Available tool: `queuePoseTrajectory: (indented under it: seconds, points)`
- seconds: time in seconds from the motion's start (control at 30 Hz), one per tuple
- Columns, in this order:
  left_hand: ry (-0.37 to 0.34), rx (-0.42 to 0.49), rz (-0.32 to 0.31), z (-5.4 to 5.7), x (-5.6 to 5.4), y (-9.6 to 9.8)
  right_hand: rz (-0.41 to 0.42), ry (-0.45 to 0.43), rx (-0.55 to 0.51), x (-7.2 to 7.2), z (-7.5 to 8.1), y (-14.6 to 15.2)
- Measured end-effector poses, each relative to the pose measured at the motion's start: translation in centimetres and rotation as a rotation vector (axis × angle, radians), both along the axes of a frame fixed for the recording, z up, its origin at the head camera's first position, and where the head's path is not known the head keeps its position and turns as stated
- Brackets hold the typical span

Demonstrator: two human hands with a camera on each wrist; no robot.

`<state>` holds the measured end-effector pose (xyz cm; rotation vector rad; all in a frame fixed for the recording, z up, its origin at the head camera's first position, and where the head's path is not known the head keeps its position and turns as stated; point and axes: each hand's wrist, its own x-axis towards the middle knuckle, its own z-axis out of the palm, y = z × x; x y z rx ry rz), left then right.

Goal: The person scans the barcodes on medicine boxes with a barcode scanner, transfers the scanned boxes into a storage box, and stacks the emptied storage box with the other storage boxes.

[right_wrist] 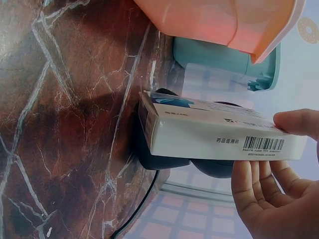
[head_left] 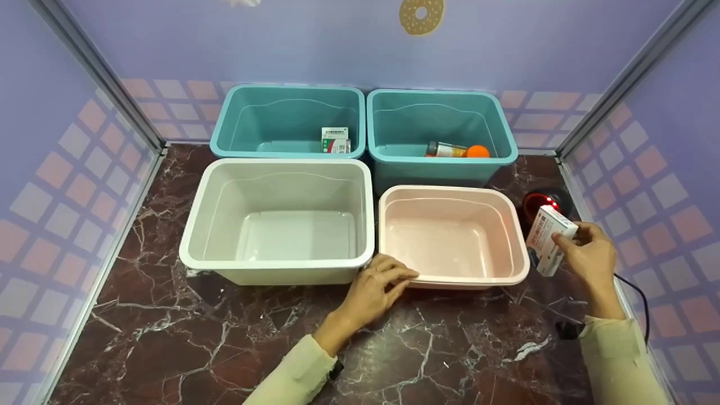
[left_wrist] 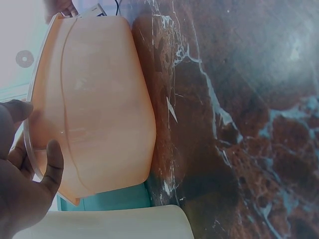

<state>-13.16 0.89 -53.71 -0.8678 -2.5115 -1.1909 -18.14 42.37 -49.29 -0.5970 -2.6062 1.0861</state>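
Note:
My right hand [head_left: 590, 256] pinches a white medicine box [head_left: 548, 239] between thumb and fingers. In the right wrist view, a printed barcode shows on the narrow side of the medicine box [right_wrist: 227, 142]. Close behind it is a black barcode scanner [head_left: 548, 199], glowing red and partly hidden by the box. With thumb and fingers on either side of the front rim, my left hand [head_left: 378, 284] holds the pink bin [head_left: 444, 280] near its left corner. The left wrist view shows the outer wall of the pink bin [left_wrist: 99, 99] beside the left hand [left_wrist: 25, 184].
Left of the pink bin stands a white bin [head_left: 281, 264]. Two teal bins line the back: the left teal bin [head_left: 287, 93] contains small medicine boxes [head_left: 336, 140], the right teal bin [head_left: 439, 98] an orange-capped bottle [head_left: 458, 149]. A black cable [head_left: 641, 298] runs along the right wall.

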Motion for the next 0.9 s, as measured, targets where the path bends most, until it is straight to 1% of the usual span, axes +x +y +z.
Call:
queuePoseTrajectory:
  seconds: [0.37,0.63,0.9]
  points:
    - [0.021,-0.002,0.003,0.1,0.0,0.0,-0.029,-0.009,0.030,-0.2,0.0,0.1]
    - [0.019,-0.007,0.007,0.0,0.1,0.1,-0.028,0.023,0.022,-0.1,-0.1,-0.3]
    - [0.030,-0.012,0.011,0.0,0.1,0.1,-0.031,0.048,0.040,0.1,-0.2,-1.2]
